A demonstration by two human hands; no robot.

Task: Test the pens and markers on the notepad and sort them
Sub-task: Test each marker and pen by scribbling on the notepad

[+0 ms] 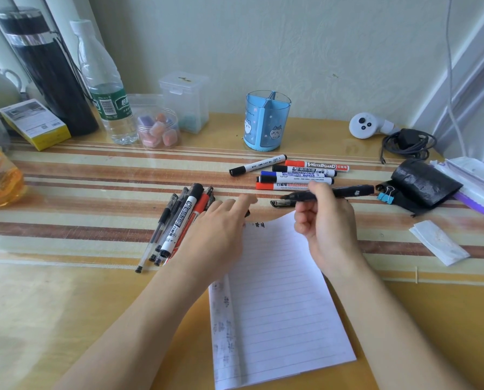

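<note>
Both forearms reach up from the bottom edge. The left hand (221,229) is palm down, fingers straight; the right hand (326,220) pinches a black pen (350,191).

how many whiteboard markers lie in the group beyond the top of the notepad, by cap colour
black-capped white plastic whiteboard markers: 3
red-capped white plastic whiteboard markers: 2
blue-capped white plastic whiteboard marker: 1
total: 6
</note>
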